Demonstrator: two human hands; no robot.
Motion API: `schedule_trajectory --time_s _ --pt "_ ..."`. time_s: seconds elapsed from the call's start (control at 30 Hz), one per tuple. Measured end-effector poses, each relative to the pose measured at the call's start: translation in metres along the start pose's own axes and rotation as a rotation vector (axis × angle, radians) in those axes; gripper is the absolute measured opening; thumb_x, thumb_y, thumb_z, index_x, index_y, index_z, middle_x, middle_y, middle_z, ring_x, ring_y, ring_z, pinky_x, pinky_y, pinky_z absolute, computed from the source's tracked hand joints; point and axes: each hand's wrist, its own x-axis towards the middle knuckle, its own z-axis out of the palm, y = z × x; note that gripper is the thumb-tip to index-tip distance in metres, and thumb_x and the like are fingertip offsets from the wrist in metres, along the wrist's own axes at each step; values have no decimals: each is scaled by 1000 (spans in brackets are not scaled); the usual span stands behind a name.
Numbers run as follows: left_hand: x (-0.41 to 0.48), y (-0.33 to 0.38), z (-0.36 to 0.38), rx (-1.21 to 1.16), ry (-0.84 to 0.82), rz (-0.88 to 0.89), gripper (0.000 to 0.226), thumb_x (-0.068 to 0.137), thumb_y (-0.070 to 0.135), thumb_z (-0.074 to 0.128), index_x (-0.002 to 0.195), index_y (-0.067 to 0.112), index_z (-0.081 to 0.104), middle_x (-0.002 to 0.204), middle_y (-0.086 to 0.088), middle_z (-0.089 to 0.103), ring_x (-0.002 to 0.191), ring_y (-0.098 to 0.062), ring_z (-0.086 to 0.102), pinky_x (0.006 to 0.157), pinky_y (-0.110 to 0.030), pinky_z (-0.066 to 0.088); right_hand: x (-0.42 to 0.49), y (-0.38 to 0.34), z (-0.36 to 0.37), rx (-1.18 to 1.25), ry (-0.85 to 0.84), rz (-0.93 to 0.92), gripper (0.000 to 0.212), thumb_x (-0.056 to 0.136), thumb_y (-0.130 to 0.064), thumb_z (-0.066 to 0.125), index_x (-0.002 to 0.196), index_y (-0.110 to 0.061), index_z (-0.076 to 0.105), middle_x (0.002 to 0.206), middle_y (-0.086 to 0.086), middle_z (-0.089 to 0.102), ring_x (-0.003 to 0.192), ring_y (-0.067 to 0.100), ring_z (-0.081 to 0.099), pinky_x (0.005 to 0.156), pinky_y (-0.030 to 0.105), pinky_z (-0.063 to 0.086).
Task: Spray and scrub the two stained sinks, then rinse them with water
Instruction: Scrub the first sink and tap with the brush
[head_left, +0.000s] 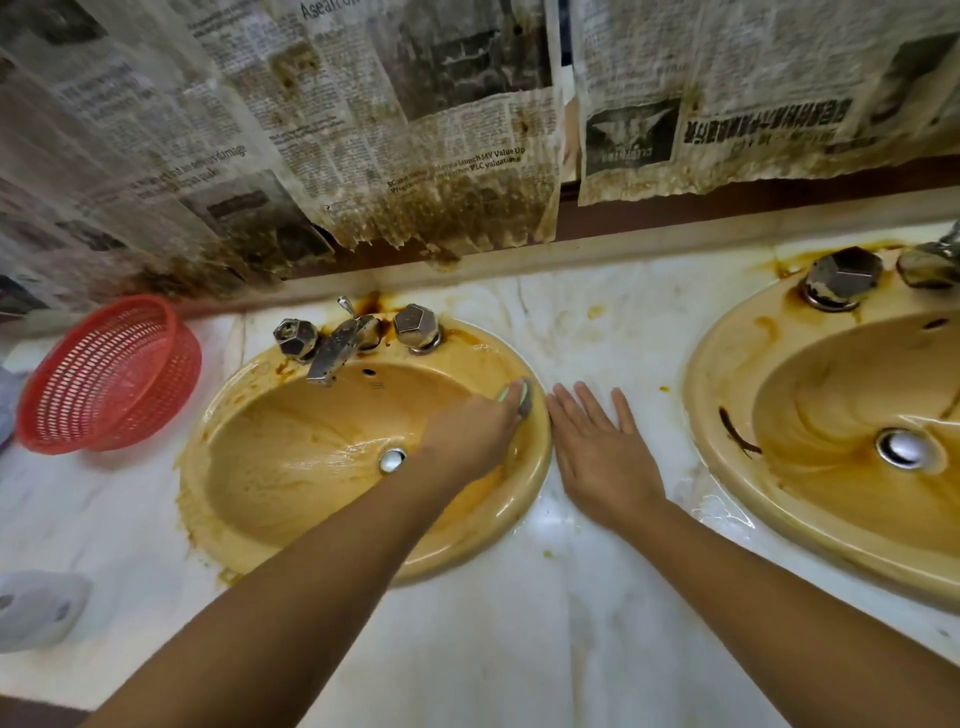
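Observation:
Two yellow-brown stained sinks sit in a white marble counter. In the left sink (291, 457), wet and smeared, my left hand (467, 431) grips a green and grey scrub sponge (519, 397) and presses it on the inner right rim. My right hand (602, 447) rests flat, fingers straight, on the counter between the sinks. The right sink (821, 415) shows brown streaks and a dark mark on its left rim. Each sink has a metal drain; the left one carries a tarnished faucet (337, 348) with two knobs.
A red plastic basket (109, 374) lies tilted on the counter at the left. A white object (36, 608) sits at the lower left edge. Stained newspaper (363, 130) hangs on the wall behind. The marble counter (519, 597) is wet near the sinks.

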Motion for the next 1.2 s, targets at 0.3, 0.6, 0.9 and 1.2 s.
schedule_trajectory --time_s 0.3,0.6,0.9,1.2 --pt "-36 16 2 18 -58 80 52 110 38 31 159 23 22 106 -16 69 95 -40 63 64 -40 44 -48 -18 3 -32 24 24 61 108 -42 22 159 -11 35 167 3 31 157 24 22 124 58 11" --pt "-81 15 27 -8 13 80 54 109 43 28 160 25 18 97 -15 71 81 -40 65 59 -39 42 -51 -19 3 -15 11 36 61 108 -42 20 159 -11 35 166 4 32 157 25 21 125 58 10" --pt "-84 39 27 94 26 29 66 103 16 45 159 21 10 104 -16 66 63 -33 49 47 -35 27 -52 -20 3 -22 -17 45 64 108 -45 13 161 -13 29 169 3 25 158 25 16 126 58 7" --pt "-72 57 7 95 56 -41 76 101 7 48 163 18 6 95 -12 63 67 -29 46 52 -35 34 -65 -21 1 -37 -39 27 63 109 -45 13 163 -14 21 171 3 18 159 25 10 126 56 2"
